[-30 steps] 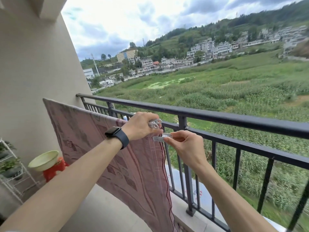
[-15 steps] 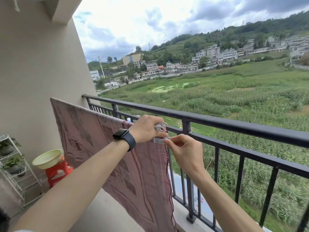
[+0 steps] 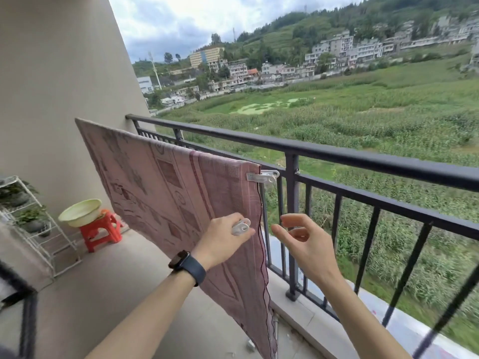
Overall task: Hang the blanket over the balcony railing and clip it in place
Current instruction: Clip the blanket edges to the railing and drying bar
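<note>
A pink patterned blanket [image 3: 166, 187] hangs over the lower bar of the dark metal balcony railing [image 3: 363, 158]. A white clip [image 3: 263, 176] sits on the blanket's upper right corner, pinning it to the bar. My left hand [image 3: 224, 237], with a dark watch on the wrist, rests in front of the blanket's right edge and holds another white clip [image 3: 241, 226]. My right hand [image 3: 300, 238] hovers just right of the blanket, in front of the bars, fingers apart and holding nothing.
A red plastic stool [image 3: 102, 233] carrying a pale green basin [image 3: 80, 212] stands by the beige wall [image 3: 57, 81]. A white wire rack [image 3: 39, 224] with potted plants is at the left. Beyond the railing lie green fields and buildings.
Both hands have dropped from the blanket's top corner, leaving a clip fixed there. The right hand has let go and opened. The view has shifted.
</note>
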`<state>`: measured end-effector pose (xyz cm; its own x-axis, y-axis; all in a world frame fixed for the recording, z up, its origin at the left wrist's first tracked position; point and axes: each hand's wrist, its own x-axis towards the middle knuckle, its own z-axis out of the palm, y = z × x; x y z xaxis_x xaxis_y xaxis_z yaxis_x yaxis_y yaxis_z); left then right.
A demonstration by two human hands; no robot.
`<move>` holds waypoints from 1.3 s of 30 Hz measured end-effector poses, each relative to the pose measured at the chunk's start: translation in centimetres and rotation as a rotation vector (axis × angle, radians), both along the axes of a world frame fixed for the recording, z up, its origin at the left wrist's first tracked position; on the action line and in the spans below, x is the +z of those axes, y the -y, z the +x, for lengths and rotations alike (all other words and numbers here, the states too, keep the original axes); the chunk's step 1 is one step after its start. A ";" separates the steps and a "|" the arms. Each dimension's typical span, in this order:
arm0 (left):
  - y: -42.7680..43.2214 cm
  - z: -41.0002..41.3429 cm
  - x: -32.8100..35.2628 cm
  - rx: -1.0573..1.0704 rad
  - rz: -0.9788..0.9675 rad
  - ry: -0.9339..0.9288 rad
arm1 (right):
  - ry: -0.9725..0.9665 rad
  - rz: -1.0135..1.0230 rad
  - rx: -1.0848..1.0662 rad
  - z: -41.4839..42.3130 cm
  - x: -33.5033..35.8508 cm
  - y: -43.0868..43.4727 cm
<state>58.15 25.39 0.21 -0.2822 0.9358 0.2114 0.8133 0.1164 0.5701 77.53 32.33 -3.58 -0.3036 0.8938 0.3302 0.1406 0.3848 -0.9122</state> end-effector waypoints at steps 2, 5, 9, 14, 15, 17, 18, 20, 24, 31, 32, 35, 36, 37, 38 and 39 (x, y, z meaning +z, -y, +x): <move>1.5 1.3 -4.1 -0.051 -0.153 0.034 | 0.003 -0.110 0.122 0.4 -3.6 1.8; 3.1 3.0 -8.9 -0.075 -0.286 0.065 | 0.081 -0.209 0.200 0.9 -8.7 4.4; 4.1 4.5 -12.5 -0.133 -0.374 -0.005 | 0.092 -0.289 0.206 1.6 -12.6 6.9; 4.5 5.2 -14.8 -0.163 -0.419 -0.141 | 0.082 -0.340 0.173 2.0 -14.6 8.5; 4.6 5.3 -15.2 -0.165 -0.429 -0.150 | 0.076 -0.345 0.166 2.1 -14.9 8.6; 4.6 5.5 -15.6 -0.183 -0.435 -0.155 | 0.071 -0.355 0.155 2.3 -15.4 8.7; 4.6 5.7 -15.6 -0.192 -0.429 -0.147 | 0.069 -0.364 0.152 2.4 -15.6 8.7; 4.8 5.9 -15.5 -0.200 -0.408 -0.065 | 0.053 -0.401 0.144 2.8 -15.9 8.5; 5.5 5.2 -15.5 -0.114 -0.376 0.407 | 0.010 -0.517 0.086 3.9 -16.7 7.9; 5.8 4.6 -17.1 -0.126 -0.434 0.411 | 0.050 -0.546 0.127 4.6 -18.7 8.5; 5.8 4.6 -17.4 -0.140 -0.452 0.385 | 0.059 -0.567 0.133 4.7 -18.9 8.6; 5.5 4.4 -18.4 -0.199 -0.522 0.326 | 0.152 -0.553 0.164 5.2 -19.7 8.8; 5.3 4.4 -18.6 -0.231 -0.546 0.285 | 0.160 -0.549 0.173 5.3 -19.9 8.8; 5.1 4.4 -18.9 -0.259 -0.578 0.218 | 0.165 -0.548 0.166 5.4 -20.1 8.9; 4.5 4.6 -19.0 -0.285 -0.602 0.117 | 0.173 -0.540 0.149 5.5 -20.3 8.9; 3.9 4.6 -19.2 -0.312 -0.610 -0.038 | 0.187 -0.533 0.118 5.6 -20.6 8.8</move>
